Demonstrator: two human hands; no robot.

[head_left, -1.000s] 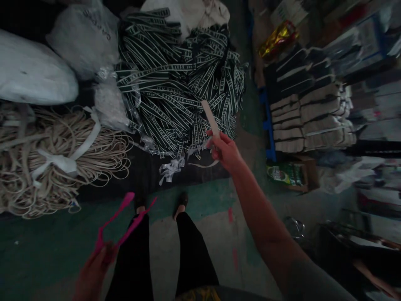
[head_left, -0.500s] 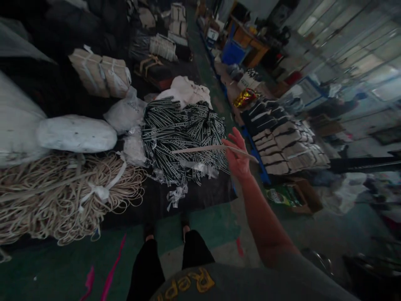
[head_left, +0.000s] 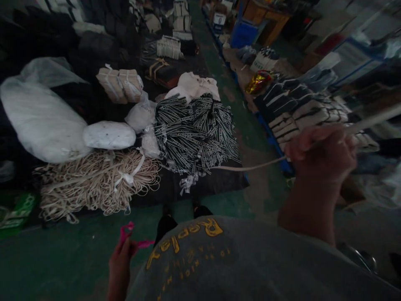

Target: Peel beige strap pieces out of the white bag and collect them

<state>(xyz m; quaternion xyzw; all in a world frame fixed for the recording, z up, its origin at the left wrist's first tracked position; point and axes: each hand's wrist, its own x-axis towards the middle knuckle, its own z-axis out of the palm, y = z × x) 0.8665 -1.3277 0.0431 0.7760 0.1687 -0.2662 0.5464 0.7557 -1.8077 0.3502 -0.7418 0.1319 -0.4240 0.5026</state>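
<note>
My right hand (head_left: 319, 156) is raised at the right, fingers curled around a beige elastic band (head_left: 250, 168). The band runs from the heap of black-and-white printed straps (head_left: 196, 133) through my fist and off to the upper right. My left hand (head_left: 120, 259) is low at the bottom left, closed on a pink strip (head_left: 131, 237) that loops above my fingers. The pile of beige elastic cord (head_left: 97, 182) lies on the dark mat to the left. My grey shirt fills the bottom of the view.
White plastic sacks (head_left: 44, 117) and taped bundles (head_left: 120, 83) lie at the back left. Stacks of dark and beige folded cloth (head_left: 307, 113) sit on a blue pallet at the right. A green floor aisle (head_left: 219, 75) runs away between them.
My right hand has drawn back toward me and to the right, closing on the beige band and pulling it taut. My left hand with the pink strip has come back into view.
</note>
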